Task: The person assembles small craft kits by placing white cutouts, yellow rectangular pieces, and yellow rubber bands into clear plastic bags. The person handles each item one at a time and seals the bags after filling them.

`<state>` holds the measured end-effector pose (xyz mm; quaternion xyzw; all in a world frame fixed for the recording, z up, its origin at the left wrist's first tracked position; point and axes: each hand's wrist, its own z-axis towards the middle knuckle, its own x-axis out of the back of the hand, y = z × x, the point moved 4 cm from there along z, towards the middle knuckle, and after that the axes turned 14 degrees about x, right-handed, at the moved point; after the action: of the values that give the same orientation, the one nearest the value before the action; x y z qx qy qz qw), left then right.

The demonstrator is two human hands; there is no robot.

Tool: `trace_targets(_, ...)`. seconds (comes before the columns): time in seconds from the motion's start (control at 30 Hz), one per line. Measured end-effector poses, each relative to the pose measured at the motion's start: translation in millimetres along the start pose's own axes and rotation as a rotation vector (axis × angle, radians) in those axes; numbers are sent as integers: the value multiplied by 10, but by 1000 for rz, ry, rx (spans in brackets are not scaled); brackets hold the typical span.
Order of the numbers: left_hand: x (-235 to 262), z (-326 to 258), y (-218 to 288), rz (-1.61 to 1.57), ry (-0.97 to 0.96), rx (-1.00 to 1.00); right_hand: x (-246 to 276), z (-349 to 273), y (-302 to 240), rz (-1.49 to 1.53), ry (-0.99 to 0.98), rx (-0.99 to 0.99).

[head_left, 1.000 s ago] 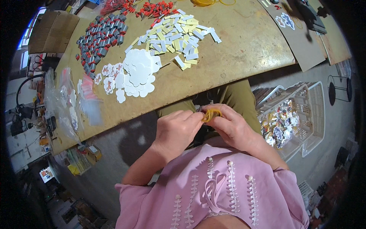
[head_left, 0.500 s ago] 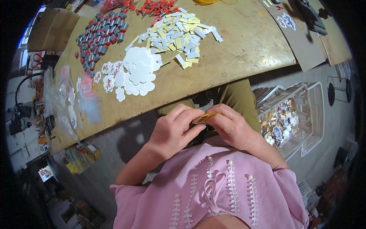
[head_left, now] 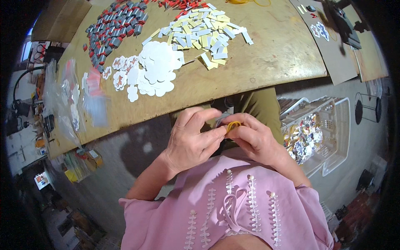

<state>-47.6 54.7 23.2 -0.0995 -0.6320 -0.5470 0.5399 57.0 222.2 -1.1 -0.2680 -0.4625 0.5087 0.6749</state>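
Note:
My left hand [head_left: 192, 141] and my right hand [head_left: 255, 137] meet in front of my chest, below the edge of the wooden table [head_left: 266, 54]. Between their fingertips they pinch a small yellow rubber band [head_left: 233, 125] stretched around a small grey piece, mostly hidden by the fingers. On the table above lie a pile of white flower-shaped cutouts [head_left: 156, 68], a heap of yellow and white paper strips [head_left: 200, 33] and rows of small red-and-grey pieces [head_left: 112, 29].
A clear plastic basket [head_left: 329, 137] holding shiny wrapped pieces stands on the floor to my right. Plastic bags [head_left: 71, 96] lie on the table's left end. Brown card sheets [head_left: 329, 46] rest at the table's right end. Clutter fills the floor at left.
My hands have shifted slightly and my left fingers have closed further over the small piece; the yellow band now sits between both hands' fingertips.

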Motion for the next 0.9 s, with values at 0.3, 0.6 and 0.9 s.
trace_targets(0.3,-59,-3,-48,89,-283,-33,-173,-8,-31,47,-84,72)
trace_targets(0.6,45,7,-51,-81,-159,-18,-61,62,-59,-39,-68,125)
trace_targets(0.9,158,-1,-142,-408,-5,115,-16,132,-68,-104,-41,115)
